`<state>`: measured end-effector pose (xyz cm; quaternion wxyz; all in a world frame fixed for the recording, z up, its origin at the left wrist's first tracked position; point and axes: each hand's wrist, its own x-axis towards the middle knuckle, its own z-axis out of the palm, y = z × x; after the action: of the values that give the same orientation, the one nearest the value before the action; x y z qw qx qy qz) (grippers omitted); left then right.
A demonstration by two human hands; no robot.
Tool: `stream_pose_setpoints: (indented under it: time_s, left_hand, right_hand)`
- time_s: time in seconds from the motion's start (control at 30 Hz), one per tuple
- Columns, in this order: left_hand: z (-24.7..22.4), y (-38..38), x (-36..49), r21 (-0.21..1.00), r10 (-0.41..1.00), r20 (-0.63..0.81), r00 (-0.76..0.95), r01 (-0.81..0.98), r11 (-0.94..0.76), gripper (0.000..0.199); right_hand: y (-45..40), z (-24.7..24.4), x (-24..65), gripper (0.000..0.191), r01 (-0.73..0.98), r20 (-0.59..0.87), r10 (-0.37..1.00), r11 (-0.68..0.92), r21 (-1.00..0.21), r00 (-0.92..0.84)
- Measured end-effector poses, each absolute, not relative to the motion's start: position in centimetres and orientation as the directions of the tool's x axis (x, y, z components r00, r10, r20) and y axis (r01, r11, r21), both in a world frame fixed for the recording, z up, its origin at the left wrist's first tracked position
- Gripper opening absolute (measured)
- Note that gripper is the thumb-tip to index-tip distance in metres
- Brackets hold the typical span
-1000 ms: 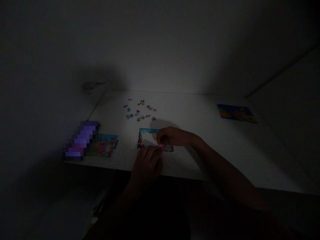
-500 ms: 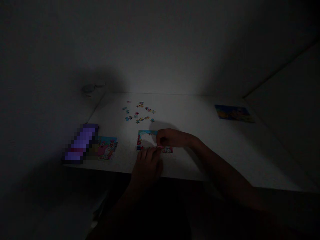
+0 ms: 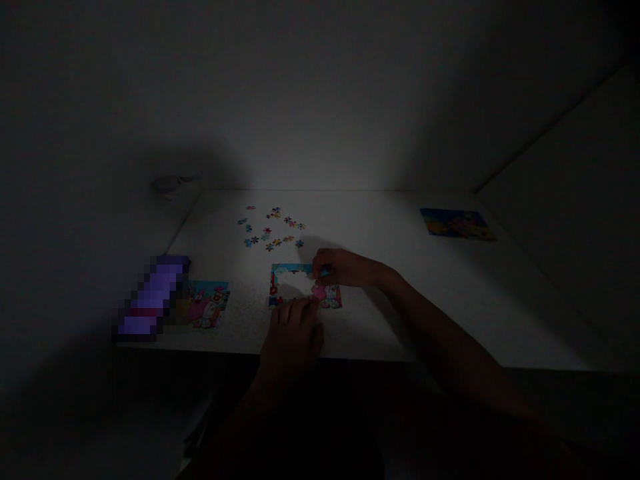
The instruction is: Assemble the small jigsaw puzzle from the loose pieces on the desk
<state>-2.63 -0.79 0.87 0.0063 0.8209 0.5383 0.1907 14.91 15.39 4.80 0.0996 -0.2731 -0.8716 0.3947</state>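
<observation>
A partly filled jigsaw puzzle (image 3: 332,295) lies near the table's front edge, with a bare pale area in its middle. My left hand (image 3: 293,333) rests at its lower edge, fingers spread a little and lying flat. Over the upper right part of the puzzle is my right hand (image 3: 333,267), its fingers curled together; what they hold, if anything, is too dark and small to make out. Loose puzzle pieces (image 3: 277,243) are scattered behind the puzzle. To the left lies a picture card (image 3: 207,305) with pink figures.
A phone-like device (image 3: 155,293) with a blurred purple screen lies at the left, overlapping the picture card. A blue picture sheet (image 3: 459,224) is at the back right of the white table (image 3: 380,227). Walls stand behind and right. A pale object (image 3: 167,183) is at the back left.
My right hand has lifted slightly away from the puzzle's lower part, showing more of its pink area. My left hand stays at the lower edge. The whole view has shifted a little.
</observation>
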Motion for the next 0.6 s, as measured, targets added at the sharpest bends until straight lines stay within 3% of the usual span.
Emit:
stream_pose_setpoints:
  time_s: [0.23, 0.6]
  left_hand:
    - [0.81, -0.74, -2.58, 0.233, 0.89, 0.301, 0.342, 0.879, -0.416, 0.042]
    - [1.0, -0.76, -2.57, 0.236, 0.885, 0.314, 0.344, 0.875, -0.423, 0.04]
  right_hand:
    - [15.16, 3.67, 14.15, 0.008, 0.386, -0.059, 0.477, 0.628, -0.676, -0.877]
    - [15.24, 4.1, 14.26, 0.01, 0.401, -0.022, 0.493, 0.679, -0.615, -0.87]
